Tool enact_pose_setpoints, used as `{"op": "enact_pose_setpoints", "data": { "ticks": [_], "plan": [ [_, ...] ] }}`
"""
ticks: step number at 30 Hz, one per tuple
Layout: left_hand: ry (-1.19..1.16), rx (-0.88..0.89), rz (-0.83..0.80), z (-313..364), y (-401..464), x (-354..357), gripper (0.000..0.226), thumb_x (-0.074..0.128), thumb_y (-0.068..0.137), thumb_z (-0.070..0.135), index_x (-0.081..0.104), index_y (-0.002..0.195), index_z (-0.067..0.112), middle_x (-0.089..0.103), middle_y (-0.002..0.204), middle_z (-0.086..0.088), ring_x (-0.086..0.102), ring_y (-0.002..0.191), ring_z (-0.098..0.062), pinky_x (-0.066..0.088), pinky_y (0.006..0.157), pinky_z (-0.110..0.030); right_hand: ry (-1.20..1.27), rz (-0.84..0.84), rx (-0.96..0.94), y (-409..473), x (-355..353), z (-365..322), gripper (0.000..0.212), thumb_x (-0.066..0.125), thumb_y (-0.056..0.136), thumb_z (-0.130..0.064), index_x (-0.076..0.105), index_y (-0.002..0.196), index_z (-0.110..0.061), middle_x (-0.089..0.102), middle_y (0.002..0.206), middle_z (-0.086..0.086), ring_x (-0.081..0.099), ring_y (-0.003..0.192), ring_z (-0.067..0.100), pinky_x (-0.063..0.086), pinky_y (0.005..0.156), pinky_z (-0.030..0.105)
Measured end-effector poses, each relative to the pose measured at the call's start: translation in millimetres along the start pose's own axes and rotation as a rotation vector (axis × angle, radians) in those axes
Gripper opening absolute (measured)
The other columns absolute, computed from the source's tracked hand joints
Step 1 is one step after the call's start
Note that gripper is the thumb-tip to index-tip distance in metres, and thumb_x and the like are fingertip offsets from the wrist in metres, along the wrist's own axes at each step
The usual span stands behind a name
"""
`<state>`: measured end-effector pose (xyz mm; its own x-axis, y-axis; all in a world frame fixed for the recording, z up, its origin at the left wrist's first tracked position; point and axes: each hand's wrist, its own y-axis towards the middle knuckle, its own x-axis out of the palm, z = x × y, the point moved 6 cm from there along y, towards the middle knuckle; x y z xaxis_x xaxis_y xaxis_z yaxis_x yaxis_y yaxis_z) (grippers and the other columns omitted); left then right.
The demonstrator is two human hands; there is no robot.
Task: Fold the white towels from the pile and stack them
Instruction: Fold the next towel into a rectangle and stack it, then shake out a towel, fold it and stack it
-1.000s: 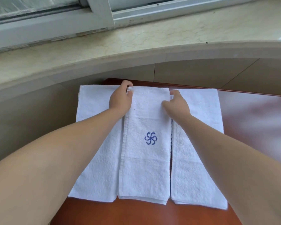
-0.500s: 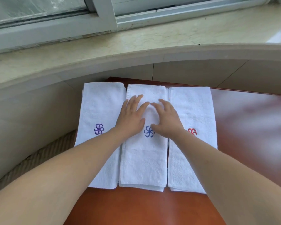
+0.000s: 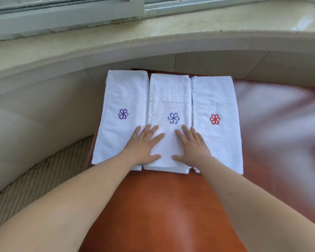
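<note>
Both hands flat, fingers spread: left hand (image 3: 143,145) and right hand (image 3: 192,146) press the near end of the middle towel (image 3: 170,99), likely flattening its fold. It lies between 2 folded towels on the table (image 3: 167,206).

Both hands (left hand (image 3: 141,147), right hand (image 3: 192,146)) flat on middle towel (image 3: 170,95)

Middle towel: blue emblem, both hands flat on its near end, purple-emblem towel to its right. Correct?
Not quite. The head view shows the purple-emblem towel to the left of the middle towel; the red-emblem towel is to its right. The rest holds: blue emblem, left hand and right hand flat on its near end.
</note>
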<state>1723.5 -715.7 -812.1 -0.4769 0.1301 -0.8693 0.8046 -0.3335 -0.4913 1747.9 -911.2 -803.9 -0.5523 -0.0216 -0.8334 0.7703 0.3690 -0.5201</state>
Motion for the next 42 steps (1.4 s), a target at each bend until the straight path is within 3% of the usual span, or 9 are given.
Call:
{"op": "enact_pose_setpoints", "data": {
  "ticks": [4, 7, 10, 14, 20, 30, 42],
  "plan": [
    [-0.028, -0.069, -0.069, 19, -53, 12, 0.069, 0.037, 0.103, 0.051, 0.004, 0.162, 0.04, -0.014, 0.171, 0.002, -0.012, 0.157, -0.024, -0.009, 0.125, -0.052, -0.029, -0.055, 0.034, -58, 27, -20, 0.103, 0.062, 0.087, -0.064, 0.002, 0.164, -0.029, -0.012, 0.171, 0.0, -0.006, 0.157, 0.027, 0.002, 0.128, 0.044],
    [-0.022, -0.082, -0.182, 34, -96, 7, 0.065, 0.044, 0.101, 0.041, 0.017, 0.161, 0.038, 0.004, 0.171, 0.0, 0.0, 0.157, -0.025, -0.004, 0.125, -0.053, -0.046, -0.159, 0.042, -103, 29, -37, 0.09, 0.061, 0.088, -0.064, 0.023, 0.161, -0.026, 0.014, 0.169, 0.003, 0.02, 0.153, 0.027, 0.015, 0.126, 0.044],
    [-0.018, -0.111, -0.161, 43, -136, -20, 0.063, 0.043, 0.102, 0.044, 0.02, 0.16, 0.04, 0.008, 0.171, 0.001, 0.004, 0.157, -0.025, -0.003, 0.125, -0.054, -0.043, -0.145, 0.051, -145, 7, -51, 0.078, 0.059, 0.09, -0.063, 0.037, 0.155, -0.026, 0.035, 0.16, 0.001, 0.033, 0.146, 0.025, 0.025, 0.121, 0.041],
    [-0.026, -0.112, -0.015, 61, -188, -83, 0.067, 0.048, 0.1, 0.046, 0.019, 0.16, 0.041, 0.006, 0.171, 0.001, 0.005, 0.157, -0.025, 0.0, 0.125, -0.053, -0.023, 0.02, 0.058, -205, -45, -61, 0.074, 0.06, 0.089, -0.059, 0.04, 0.152, -0.025, 0.039, 0.157, 0.0, 0.033, 0.145, 0.023, 0.028, 0.118, 0.04],
    [0.033, -0.064, 0.151, 111, -218, -186, 0.074, 0.051, 0.098, 0.052, 0.014, 0.161, 0.038, 0.001, 0.171, 0.0, 0.005, 0.156, -0.027, 0.008, 0.125, -0.052, -0.043, 0.225, 0.122, -277, -125, -45, 0.085, 0.059, 0.09, -0.063, 0.026, 0.16, -0.027, 0.02, 0.167, 0.0, 0.019, 0.153, 0.022, 0.021, 0.121, 0.04],
    [0.047, 0.122, 0.33, 272, -212, -285, 0.076, 0.052, 0.097, 0.054, 0.014, 0.161, 0.037, 0.004, 0.171, 0.0, 0.006, 0.156, -0.027, 0.01, 0.125, -0.051, 0.009, 0.383, 0.254, -407, -187, 64, 0.087, 0.06, 0.091, -0.063, 0.023, 0.161, -0.026, 0.019, 0.168, 0.002, 0.017, 0.154, 0.025, 0.019, 0.122, 0.042],
    [0.081, 0.286, 0.376, 569, -167, -345, 0.077, 0.053, 0.097, 0.054, 0.019, 0.162, 0.027, 0.017, 0.169, 0.001, 0.016, 0.155, -0.024, 0.019, 0.124, -0.047, 0.103, 0.48, 0.438, -596, -181, 309, 0.082, 0.058, 0.095, -0.057, 0.027, 0.16, -0.018, 0.03, 0.164, 0.001, 0.027, 0.151, 0.024, 0.026, 0.121, 0.04]
  ]
}}
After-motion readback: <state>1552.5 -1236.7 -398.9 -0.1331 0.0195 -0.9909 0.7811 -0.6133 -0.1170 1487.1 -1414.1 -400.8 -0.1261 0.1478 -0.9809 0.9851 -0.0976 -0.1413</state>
